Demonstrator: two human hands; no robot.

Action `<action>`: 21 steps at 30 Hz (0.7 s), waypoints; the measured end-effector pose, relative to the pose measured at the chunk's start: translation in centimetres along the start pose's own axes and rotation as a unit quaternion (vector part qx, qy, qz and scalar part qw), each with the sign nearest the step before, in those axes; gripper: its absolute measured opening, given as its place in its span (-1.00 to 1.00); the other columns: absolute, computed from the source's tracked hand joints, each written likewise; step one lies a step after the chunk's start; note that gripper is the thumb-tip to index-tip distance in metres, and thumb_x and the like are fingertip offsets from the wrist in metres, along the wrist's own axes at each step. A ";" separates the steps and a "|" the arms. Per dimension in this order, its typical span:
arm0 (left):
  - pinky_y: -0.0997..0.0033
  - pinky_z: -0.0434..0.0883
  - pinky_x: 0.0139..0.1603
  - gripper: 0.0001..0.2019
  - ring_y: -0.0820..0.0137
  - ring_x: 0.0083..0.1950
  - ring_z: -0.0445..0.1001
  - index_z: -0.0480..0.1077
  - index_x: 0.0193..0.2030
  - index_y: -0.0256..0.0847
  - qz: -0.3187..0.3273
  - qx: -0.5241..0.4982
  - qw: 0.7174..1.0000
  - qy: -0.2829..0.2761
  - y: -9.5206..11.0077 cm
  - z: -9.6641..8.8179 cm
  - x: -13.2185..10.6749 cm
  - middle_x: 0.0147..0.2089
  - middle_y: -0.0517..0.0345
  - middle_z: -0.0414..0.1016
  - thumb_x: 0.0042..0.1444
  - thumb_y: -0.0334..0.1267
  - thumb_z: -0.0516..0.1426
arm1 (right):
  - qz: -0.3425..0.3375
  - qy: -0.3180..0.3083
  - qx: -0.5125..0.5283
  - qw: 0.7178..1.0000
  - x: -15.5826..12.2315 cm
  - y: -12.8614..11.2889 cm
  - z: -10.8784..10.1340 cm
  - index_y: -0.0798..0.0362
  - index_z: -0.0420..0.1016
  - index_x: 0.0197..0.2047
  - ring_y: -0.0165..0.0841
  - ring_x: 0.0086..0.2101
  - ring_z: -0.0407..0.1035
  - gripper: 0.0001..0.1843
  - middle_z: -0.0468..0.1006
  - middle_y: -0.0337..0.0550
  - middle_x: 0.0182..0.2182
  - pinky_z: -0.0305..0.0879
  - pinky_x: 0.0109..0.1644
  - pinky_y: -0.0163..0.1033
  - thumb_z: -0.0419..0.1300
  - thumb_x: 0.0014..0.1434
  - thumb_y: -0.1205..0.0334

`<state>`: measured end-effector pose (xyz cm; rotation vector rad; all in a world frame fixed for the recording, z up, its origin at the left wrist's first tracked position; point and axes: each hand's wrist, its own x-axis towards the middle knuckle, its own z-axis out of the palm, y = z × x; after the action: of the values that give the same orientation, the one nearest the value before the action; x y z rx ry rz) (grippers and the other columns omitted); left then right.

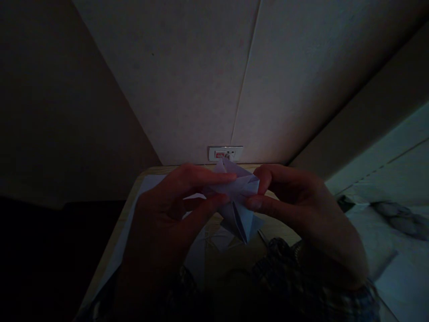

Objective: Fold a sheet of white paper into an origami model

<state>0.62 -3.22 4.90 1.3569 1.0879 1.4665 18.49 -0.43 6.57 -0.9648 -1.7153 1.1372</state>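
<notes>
A folded white paper model (239, 199) with several pointed flaps is held up above a small wooden table (144, 176). My left hand (167, 214) pinches its left side between thumb and fingers. My right hand (298, 208) pinches its right side, thumb underneath and fingers curled over the top edge. Both hands are closed on the paper. The scene is very dim and the paper's lower flaps hang down between my hands.
Flat white paper sheets (150, 183) lie on the table under my hands. A wall socket plate (225, 153) sits on the wall just behind the table. A bed with pale bedding (385, 188) lies to the right. Checked sleeves (278, 264) cover my forearms.
</notes>
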 end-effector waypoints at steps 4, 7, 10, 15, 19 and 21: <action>0.52 0.61 -0.20 -0.82 0.36 -0.16 0.58 0.66 -0.32 0.09 -0.002 -0.019 1.000 -0.002 0.0 0.1 0.0 -0.22 0.26 0.61 0.00 -0.36 0.38 | -0.006 0.008 0.033 0.999 0.0 0.2 -0.1 -0.01 0.49 -0.47 -0.41 -0.40 0.44 -0.79 0.52 -0.34 -0.50 0.39 -0.24 -0.29 0.42 0.08 0.16; 0.54 0.61 -0.21 -0.83 0.38 -0.16 0.59 0.66 -0.30 0.06 -0.004 -0.009 1.000 -0.007 0.0 0.0 0.1 -0.21 0.25 0.62 0.03 -0.37 0.36 | -0.009 0.017 0.071 0.997 -0.1 0.4 -0.1 -0.05 0.55 -0.41 -0.42 -0.35 0.50 -0.88 0.59 -0.36 -0.45 0.41 -0.17 -0.31 0.41 0.10 0.25; 0.60 0.60 -0.20 -0.85 0.41 -0.15 0.60 0.66 -0.30 0.05 0.006 -0.004 1.000 -0.017 0.0 -0.1 0.1 -0.20 0.28 0.63 0.04 -0.36 0.36 | -0.003 0.019 0.094 0.995 -0.1 0.5 -0.1 -0.05 0.57 -0.43 -0.45 -0.38 0.48 -0.87 0.58 -0.38 -0.47 0.40 -0.19 -0.34 0.43 0.07 0.29; 0.63 0.60 -0.18 -0.86 0.42 -0.08 0.61 0.66 -0.29 0.04 0.008 0.016 1.000 -0.019 -0.2 -0.3 0.0 -0.15 0.30 0.64 0.05 -0.34 0.36 | 0.003 0.016 0.098 0.995 -0.1 0.5 -0.2 -0.04 0.55 -0.52 -0.45 -0.45 0.41 -0.81 0.52 -0.39 -0.54 0.36 -0.28 -0.35 0.46 0.03 0.30; 0.69 0.57 -0.15 -0.80 0.46 -0.05 0.60 0.65 -0.27 0.07 0.007 0.031 0.999 -0.018 -0.3 -0.3 -0.2 -0.13 0.36 0.64 0.07 -0.40 0.32 | -0.001 0.020 0.106 0.994 -0.1 0.5 -0.2 -0.03 0.56 -0.52 -0.46 -0.47 0.38 -0.81 0.51 -0.38 -0.56 0.33 -0.30 -0.36 0.46 0.03 0.27; 0.73 0.55 -0.15 -0.79 0.49 -0.06 0.60 0.65 -0.28 0.07 0.004 0.021 1.000 -0.012 -0.4 -0.2 -0.2 -0.14 0.37 0.64 0.07 -0.42 0.31 | 0.001 0.021 0.108 0.994 -0.1 0.4 -0.1 -0.02 0.57 -0.53 -0.47 -0.47 0.37 -0.82 0.51 -0.37 -0.56 0.32 -0.31 -0.36 0.46 0.04 0.26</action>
<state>0.43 -3.37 4.47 1.4049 1.1045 1.4374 18.68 -0.36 6.16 -0.8511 -1.5232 1.2664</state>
